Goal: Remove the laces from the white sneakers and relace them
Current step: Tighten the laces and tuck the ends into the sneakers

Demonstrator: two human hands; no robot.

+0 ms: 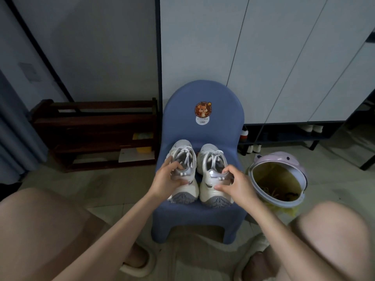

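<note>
White sneakers: L sneaker + R sneaker, side by side on blue chair seat, heels twd viewer, laces in.
L hand: grips L heel.
R hand: grips R heel.
Far R: lilac bin, on floor.

White sneakers with grey soles, blue chair, lilac bin perhaps yellow-lined.
</note>
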